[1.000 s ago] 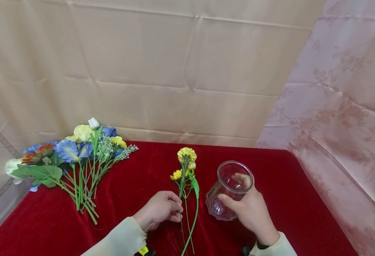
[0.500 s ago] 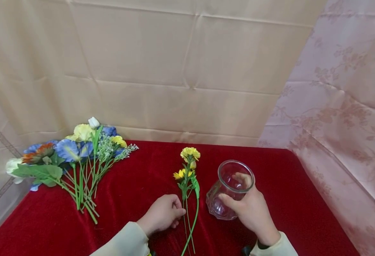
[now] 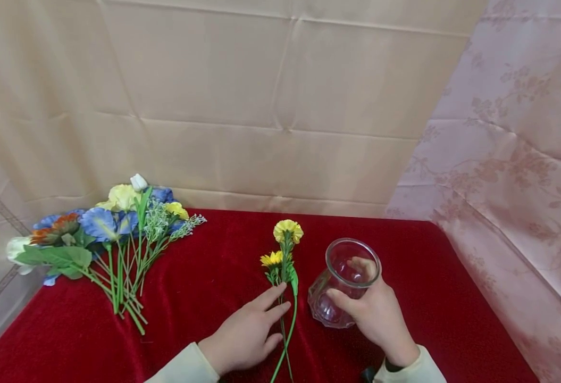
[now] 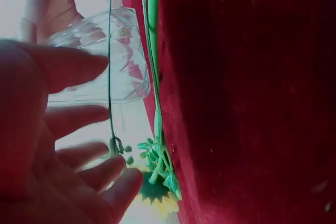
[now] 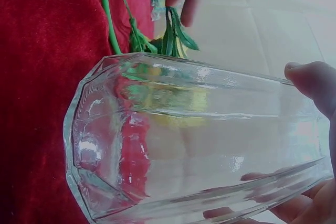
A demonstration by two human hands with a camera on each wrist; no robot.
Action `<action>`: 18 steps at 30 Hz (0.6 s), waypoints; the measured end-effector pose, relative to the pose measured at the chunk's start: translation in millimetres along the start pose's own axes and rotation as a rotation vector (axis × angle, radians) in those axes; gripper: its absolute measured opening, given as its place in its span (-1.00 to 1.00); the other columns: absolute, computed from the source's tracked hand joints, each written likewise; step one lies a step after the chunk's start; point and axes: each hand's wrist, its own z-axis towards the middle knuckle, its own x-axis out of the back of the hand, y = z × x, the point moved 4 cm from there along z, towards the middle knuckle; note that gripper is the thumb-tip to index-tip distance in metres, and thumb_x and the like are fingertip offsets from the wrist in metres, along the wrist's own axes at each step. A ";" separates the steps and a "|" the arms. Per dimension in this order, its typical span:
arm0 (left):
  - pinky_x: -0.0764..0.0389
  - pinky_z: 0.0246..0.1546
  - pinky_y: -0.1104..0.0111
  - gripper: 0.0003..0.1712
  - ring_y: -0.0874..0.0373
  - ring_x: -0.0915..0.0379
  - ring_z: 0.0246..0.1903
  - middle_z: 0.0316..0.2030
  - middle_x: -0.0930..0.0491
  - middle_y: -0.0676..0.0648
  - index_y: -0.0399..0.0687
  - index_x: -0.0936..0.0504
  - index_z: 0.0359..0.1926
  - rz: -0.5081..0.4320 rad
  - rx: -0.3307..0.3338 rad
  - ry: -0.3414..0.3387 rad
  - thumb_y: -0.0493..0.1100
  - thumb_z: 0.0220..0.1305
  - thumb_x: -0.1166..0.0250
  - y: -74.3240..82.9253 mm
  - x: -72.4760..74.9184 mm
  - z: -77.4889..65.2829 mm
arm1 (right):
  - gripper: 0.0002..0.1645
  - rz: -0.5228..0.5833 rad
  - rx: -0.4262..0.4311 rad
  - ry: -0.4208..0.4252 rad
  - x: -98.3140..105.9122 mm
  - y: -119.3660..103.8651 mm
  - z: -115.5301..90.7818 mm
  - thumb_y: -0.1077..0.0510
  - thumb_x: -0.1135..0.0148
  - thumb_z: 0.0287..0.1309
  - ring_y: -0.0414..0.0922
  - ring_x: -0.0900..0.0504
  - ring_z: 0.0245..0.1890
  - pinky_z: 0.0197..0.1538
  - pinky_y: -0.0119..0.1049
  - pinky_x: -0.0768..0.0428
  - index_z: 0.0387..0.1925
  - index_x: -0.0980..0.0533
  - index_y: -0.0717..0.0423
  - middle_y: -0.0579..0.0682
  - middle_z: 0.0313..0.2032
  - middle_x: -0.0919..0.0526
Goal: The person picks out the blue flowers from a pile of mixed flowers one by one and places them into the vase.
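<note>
In the head view, my left hand (image 3: 246, 335) lies over several thin stems, fingers extended and spread. One dark stem (image 4: 109, 35) runs past its thumb and fingertip in the left wrist view. Above that hand are a ruffled yellow flower (image 3: 288, 232), a smaller yellow daisy-like flower (image 3: 273, 259) and a thick green stem (image 3: 293, 314). My right hand (image 3: 385, 322) grips a clear glass vase (image 3: 323, 302), thumb and fingers on opposite sides; it tilts, rim toward the upper right. Through its wall in the right wrist view, only blurred colours show.
A pile of artificial flowers lies at the left of the red cloth (image 3: 189, 276), including blue blooms (image 3: 99, 224), a white tulip (image 3: 139, 182) and loose green stems (image 3: 117, 276). A beige curtain (image 3: 280, 96) hangs behind, a pink patterned one (image 3: 510, 175) at the right.
My left hand has gone from curled fingers at the stem to spread ones reaching over the stems. The ruffled yellow flower has shifted slightly right. The right hand and vase stay put.
</note>
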 end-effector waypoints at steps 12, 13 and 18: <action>-0.39 0.21 0.40 -0.38 0.13 -0.12 0.41 0.46 -0.19 -0.13 -0.05 -0.46 0.38 0.003 -0.051 -0.192 0.06 0.38 -0.26 0.0 -10.5 1.4 | -0.07 0.000 -0.007 0.001 -0.4 -0.1 -0.2 -0.22 -0.57 -0.08 -0.02 -0.64 -0.05 -0.06 0.01 -0.58 0.22 -0.34 0.06 0.08 0.03 -0.64; -0.39 0.21 0.40 -0.38 0.14 -0.12 0.41 0.45 -0.19 -0.13 -0.04 -0.47 0.38 -0.003 -0.051 -0.200 0.07 0.39 -0.26 -0.1 -11.2 2.0 | -0.07 -0.001 -0.008 0.002 -0.5 0.0 -0.2 -0.22 -0.57 -0.08 -0.02 -0.64 -0.05 -0.06 0.02 -0.58 0.22 -0.34 0.06 0.08 0.03 -0.64; -0.39 0.23 0.36 -0.40 0.13 -0.14 0.40 0.44 -0.21 -0.12 -0.05 -0.49 0.35 -0.048 -0.040 -0.211 0.08 0.39 -0.25 -1.0 -13.6 5.4 | -0.07 -0.006 -0.007 0.007 -0.6 0.2 0.2 -0.21 -0.58 -0.08 0.00 -0.64 -0.05 -0.06 0.02 -0.58 0.22 -0.34 0.06 0.08 0.03 -0.64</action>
